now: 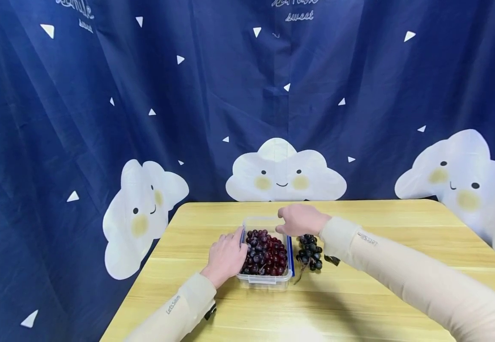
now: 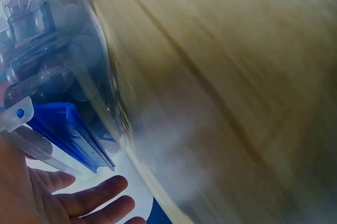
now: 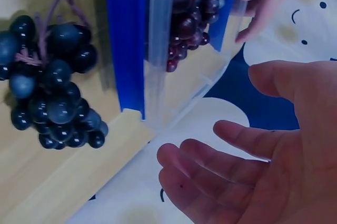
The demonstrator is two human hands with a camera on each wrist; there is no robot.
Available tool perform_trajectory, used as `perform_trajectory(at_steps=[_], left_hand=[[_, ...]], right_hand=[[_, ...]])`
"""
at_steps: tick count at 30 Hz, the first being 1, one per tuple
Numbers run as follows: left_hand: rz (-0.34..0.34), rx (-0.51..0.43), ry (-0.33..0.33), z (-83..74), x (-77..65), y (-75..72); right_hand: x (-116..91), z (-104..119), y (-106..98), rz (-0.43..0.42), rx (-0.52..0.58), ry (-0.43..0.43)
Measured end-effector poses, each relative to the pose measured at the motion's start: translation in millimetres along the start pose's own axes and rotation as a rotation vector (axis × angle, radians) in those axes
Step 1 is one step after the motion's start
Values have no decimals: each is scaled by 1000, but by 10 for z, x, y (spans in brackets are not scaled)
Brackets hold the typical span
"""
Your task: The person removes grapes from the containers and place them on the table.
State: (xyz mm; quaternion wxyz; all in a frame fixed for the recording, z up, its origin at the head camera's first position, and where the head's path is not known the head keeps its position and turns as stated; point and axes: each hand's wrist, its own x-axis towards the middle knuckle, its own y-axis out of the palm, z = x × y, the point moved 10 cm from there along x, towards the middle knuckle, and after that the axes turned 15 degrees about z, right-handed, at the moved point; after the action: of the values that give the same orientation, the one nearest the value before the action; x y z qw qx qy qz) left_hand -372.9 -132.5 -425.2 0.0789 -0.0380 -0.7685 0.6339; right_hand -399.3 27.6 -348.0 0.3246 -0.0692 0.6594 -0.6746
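A clear plastic box [image 1: 266, 280] with blue-edged side flaps stands on the table, holding dark purple and red grapes [image 1: 268, 254]. My left hand [image 1: 227, 254] is at the box's left side, fingertips right at the rim. In the left wrist view its fingers [image 2: 95, 197] spread loosely beside a blue flap [image 2: 71, 132]. Over the far right corner of the box is my right hand [image 1: 303, 219], its fingers apart with nothing between them, as the right wrist view shows. A bunch of black grapes [image 1: 309, 251] lies right of the box, its stem toward the near side.
The light wooden table [image 1: 384, 280] reaches back to a dark blue curtain [image 1: 213, 95] printed with white clouds and triangles. A small black object [image 1: 331, 260] shows under the right cuff, and another black piece [image 1: 210, 311] under the left cuff.
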Motion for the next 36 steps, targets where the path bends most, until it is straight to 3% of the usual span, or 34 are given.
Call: perform_trajectory(at_steps=[15,23,36], left_hand=[[16,-9,-8,20,-2,20],[13,-11,-12,19,1,7],[19,-7,-17,19,-10,3]], right_hand=[[285,223,137,175,45,-15],[455,260,225,212,85,-18],[771,204,486,351,196,44]])
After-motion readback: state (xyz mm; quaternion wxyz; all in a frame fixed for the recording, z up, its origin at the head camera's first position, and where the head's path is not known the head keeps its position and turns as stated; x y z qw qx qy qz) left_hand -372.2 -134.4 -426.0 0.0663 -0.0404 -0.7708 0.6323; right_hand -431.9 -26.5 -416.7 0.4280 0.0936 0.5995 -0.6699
